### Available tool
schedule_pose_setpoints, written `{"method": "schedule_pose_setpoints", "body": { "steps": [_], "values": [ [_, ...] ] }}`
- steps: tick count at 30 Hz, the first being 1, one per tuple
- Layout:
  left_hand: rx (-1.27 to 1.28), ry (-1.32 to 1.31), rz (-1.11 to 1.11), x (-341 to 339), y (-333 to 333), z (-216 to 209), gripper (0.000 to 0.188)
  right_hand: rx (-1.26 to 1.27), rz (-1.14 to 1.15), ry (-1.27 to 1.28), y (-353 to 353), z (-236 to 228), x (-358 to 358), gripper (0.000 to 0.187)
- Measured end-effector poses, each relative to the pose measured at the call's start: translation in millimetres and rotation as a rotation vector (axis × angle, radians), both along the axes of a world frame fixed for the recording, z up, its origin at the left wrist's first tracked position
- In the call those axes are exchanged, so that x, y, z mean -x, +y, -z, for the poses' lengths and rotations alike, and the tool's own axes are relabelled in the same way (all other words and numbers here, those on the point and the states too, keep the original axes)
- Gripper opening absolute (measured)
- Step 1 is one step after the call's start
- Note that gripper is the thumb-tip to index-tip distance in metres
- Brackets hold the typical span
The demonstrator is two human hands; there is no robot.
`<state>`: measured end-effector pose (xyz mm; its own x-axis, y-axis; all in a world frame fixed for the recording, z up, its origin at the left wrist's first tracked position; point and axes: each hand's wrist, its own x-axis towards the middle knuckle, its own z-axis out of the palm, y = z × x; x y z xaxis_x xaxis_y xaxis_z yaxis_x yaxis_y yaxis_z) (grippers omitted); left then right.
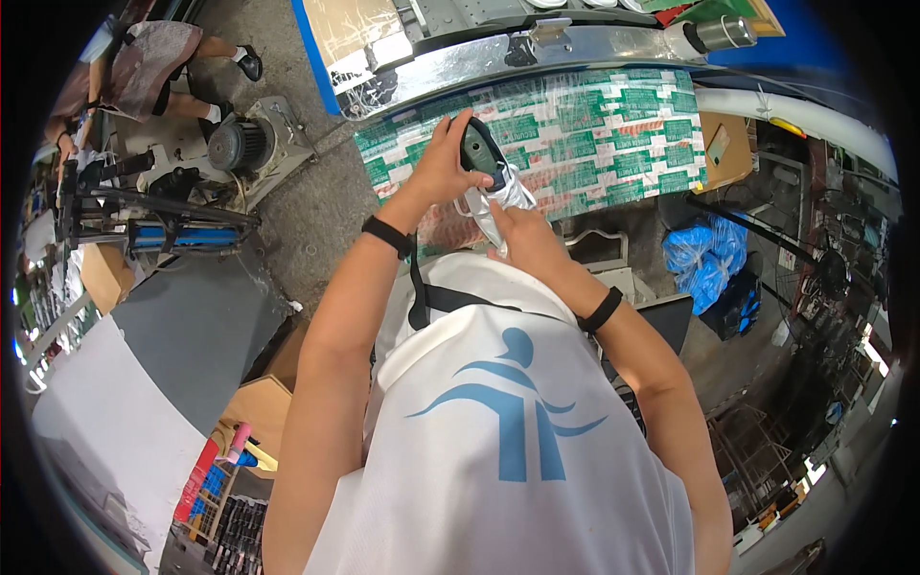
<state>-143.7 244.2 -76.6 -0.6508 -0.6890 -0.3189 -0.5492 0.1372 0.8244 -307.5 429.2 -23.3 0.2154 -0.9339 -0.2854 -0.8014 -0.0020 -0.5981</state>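
Over the front of my apron, both hands are on a dark green shoe last [477, 153] with a rounded end pointing away from me. White shiny material [513, 195], perhaps a shoe upper, wraps its near end and hangs down in a loose flap. My left hand [446, 171] curls round the last's left side, thumb across its near part. Lower and to the right, my right hand [529, 241] is closed on the white material, some fingers hidden beneath it. A black band circles each wrist.
Beyond my hands stands a work surface covered in green-and-white printed wrap [613, 144], with a metal-edged machine bed [594, 46] behind it. A grey motor [240, 144] sits on the floor to the left, near another person's legs [192, 101]. Blue plastic bags [704, 251] lie at right.
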Motion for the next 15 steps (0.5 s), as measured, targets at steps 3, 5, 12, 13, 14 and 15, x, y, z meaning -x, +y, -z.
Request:
{"method": "schedule_pose_setpoints", "body": {
  "steps": [3,5,12,13,14,15],
  "values": [
    [-0.007,0.024,-0.013,-2,-7,2,0.131,-0.059,0.107,-0.225,-5,-9,5,0.079],
    [-0.016,0.044,-0.007,-3,-7,1,0.132,-0.119,0.104,-0.274,12,-23,21,0.079],
    [-0.058,0.018,0.007,1,-6,0,0.132,0.015,-0.014,-0.111,14,-48,59,0.072],
    [-0.085,0.022,0.01,1,-6,0,0.132,0.133,-0.018,-0.076,5,-45,53,0.072],
    [-0.084,0.022,0.017,1,-7,3,0.134,0.239,-0.055,-0.056,-3,-33,49,0.072],
    [-0.087,0.026,0.02,1,-7,6,0.134,0.236,-0.053,-0.053,-2,-23,51,0.072]
  ]
}}
